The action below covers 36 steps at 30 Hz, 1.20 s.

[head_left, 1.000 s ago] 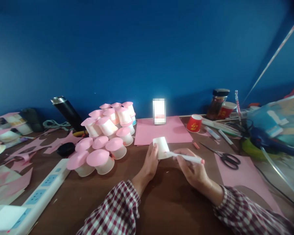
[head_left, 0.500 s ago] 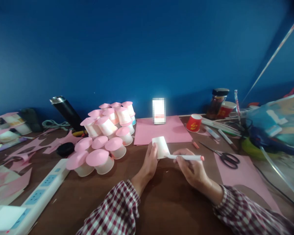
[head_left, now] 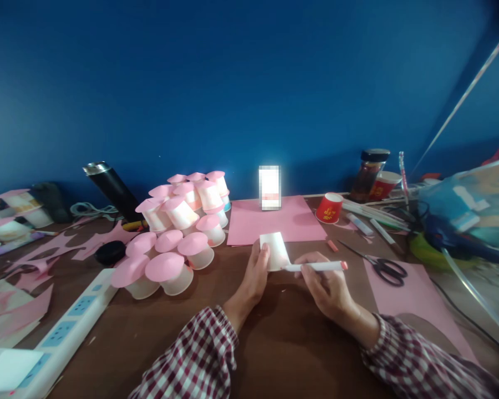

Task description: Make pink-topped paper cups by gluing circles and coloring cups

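Left hand [head_left: 255, 274] grips a white paper cup [head_left: 275, 250]; right hand [head_left: 325, 284] holds a marker [head_left: 315, 266] against it.

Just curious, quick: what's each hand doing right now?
Left hand: closed on the white paper cup.
Right hand: closed on the marker.

sleeves [head_left: 199, 354]: checked, dark red and white | cuffs: at wrists | hands: bare, no rings or watch seen
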Each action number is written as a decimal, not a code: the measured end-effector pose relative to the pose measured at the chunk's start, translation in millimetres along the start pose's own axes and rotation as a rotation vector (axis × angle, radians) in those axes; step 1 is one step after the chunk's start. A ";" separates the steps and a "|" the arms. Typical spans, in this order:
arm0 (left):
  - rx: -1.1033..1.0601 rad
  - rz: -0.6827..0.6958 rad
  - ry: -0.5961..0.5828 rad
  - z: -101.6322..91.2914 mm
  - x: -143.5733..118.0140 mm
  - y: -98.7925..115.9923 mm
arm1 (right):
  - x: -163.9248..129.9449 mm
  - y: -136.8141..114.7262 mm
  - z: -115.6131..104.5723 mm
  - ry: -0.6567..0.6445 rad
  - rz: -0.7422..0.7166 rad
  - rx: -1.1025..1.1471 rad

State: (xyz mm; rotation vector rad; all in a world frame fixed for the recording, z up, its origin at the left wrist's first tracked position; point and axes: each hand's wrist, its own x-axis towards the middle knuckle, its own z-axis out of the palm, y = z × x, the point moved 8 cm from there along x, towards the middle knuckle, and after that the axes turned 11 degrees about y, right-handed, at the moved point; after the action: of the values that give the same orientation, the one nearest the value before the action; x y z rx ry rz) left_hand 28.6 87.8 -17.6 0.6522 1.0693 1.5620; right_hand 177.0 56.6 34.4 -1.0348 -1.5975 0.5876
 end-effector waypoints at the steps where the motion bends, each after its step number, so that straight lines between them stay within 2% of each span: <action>1: 0.010 0.014 -0.013 0.9 -0.3 1.2 | 0.4 -1.4 0.2 -0.006 -0.013 -0.008; 11: 0.033 0.031 -0.024 -0.6 -1.8 2.9 | 3.3 -3.9 -0.5 -0.009 -0.043 -0.064; 20: 0.013 0.078 -0.110 6.5 -4.8 12.0 | 5.2 7.7 -6.2 0.068 0.058 0.003; 23: -0.034 0.075 -0.082 4.3 -2.0 9.4 | 6.6 7.2 -8.8 0.093 0.049 -0.012; 28: -0.066 -0.010 0.051 -10.8 4.7 -1.1 | 8.0 7.0 -10.4 0.098 0.078 -0.009; 32: -0.011 0.056 0.120 -22.9 6.6 3.6 | 7.9 8.4 -11.2 0.106 0.109 0.014; 36: -0.009 0.088 0.120 -24.1 6.7 5.7 | 8.3 8.1 -11.4 0.101 0.116 0.013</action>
State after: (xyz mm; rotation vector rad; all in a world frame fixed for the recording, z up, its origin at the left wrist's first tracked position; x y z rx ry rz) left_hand 3.8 87.0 -24.1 0.6128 1.1352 1.6985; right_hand 190.1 66.0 35.4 -1.1356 -1.4510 0.6139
